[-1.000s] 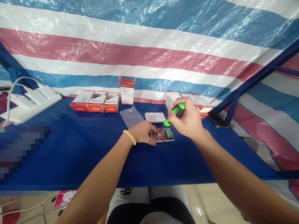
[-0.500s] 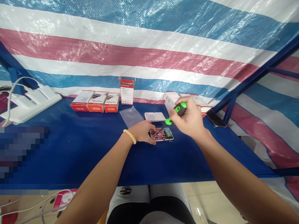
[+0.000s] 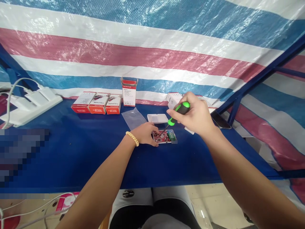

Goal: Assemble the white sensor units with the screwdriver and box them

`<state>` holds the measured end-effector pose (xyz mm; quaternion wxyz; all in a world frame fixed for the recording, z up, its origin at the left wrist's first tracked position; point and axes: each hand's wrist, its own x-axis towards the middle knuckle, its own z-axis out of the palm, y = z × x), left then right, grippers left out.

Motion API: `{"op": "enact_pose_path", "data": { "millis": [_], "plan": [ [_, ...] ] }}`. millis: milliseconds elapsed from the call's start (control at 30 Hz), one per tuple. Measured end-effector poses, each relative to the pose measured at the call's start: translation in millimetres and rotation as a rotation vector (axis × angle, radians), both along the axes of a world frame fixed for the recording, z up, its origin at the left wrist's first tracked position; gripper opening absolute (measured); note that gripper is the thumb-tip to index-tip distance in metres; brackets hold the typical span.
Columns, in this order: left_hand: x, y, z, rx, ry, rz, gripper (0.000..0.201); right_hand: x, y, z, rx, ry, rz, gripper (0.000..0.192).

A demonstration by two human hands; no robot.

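With a yellow coiled band on the wrist, my left hand (image 3: 144,134) grips the left end of a small device with an exposed red circuit board (image 3: 162,136), which lies on the blue table. A green part covers the board's right end. My right hand (image 3: 196,114) is closed around a green and black screwdriver (image 3: 182,108), tilted so its shaft points down-left. The shaft's tip meets the board near its middle; whether it sits in a screw is too small to tell. Just behind the board lies a white plastic cover (image 3: 157,118).
A clear plastic bag (image 3: 133,118) lies behind my left hand. Several red and white boxes (image 3: 100,103) line the back, one upright box (image 3: 129,93) open on top. More boxes stand behind my right hand, beside a dark phone (image 3: 221,120). A white power strip (image 3: 33,108) sits at left.
My right hand has turned around the screwdriver handle, its fingers and wrist shifting slightly right. The screwdriver tip stays on the board, and my left hand keeps its hold.
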<state>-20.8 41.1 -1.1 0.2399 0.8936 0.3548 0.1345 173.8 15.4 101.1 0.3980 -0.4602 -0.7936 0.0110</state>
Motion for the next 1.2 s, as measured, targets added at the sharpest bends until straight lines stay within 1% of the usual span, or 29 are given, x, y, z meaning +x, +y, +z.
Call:
{"op": "enact_pose_path", "data": {
  "millis": [133,267,367,467,533,600,667,733,800,867,933,1000,1100,1200],
  "plan": [
    [1,-1,0.7,0.008,0.013,0.013,0.051,0,3,13.5,-0.023,-0.15,-0.012,0.031],
    [2,0,2.0,0.026,0.024,0.001,0.053,-3,-1,32.2,-0.133,-0.345,-0.046,0.023],
    [2,1,1.3,0.031,0.026,0.01,0.053,1,-3,43.8,-0.174,-0.452,-0.018,0.016],
    [3,2,-1.6,0.054,0.015,0.009,0.051,8,0,46.5,-0.14,-0.491,0.025,0.021],
    [3,2,-3.7,0.072,0.0,0.007,0.049,13,4,44.3,-0.113,-0.498,0.033,0.03],
    [2,2,-5.0,0.086,-0.009,0.003,0.048,15,8,41.7,-0.074,-0.454,0.027,0.039],
    [2,2,-5.2,0.095,-0.007,-0.002,0.046,14,9,42.0,-0.056,-0.379,0.004,0.044],
    [2,2,-5.0,0.095,-0.004,0.001,0.045,12,6,46.9,-0.13,-0.372,-0.044,0.044],
    [2,3,-5.2,0.085,-0.007,0.015,0.046,9,-1,55.7,-0.293,-0.454,-0.082,0.04],
    [1,3,-6.3,0.07,-0.019,0.027,0.046,6,-10,65.1,-0.449,-0.54,-0.089,0.037],
    [1,4,-8.0,0.059,-0.029,0.03,0.046,4,-17,71.9,-0.522,-0.611,-0.092,0.04],
    [1,5,-9.5,0.056,-0.035,0.032,0.048,2,-20,74.9,-0.519,-0.694,-0.114,0.044],
    [1,5,-10.5,0.065,-0.039,0.04,0.048,-5,-20,74.9,-0.438,-0.824,-0.158,0.055],
    [1,5,-10.4,0.057,-0.04,0.046,0.046,-14,-20,75.0,-0.378,-0.879,-0.213,0.064]
  ]
}}
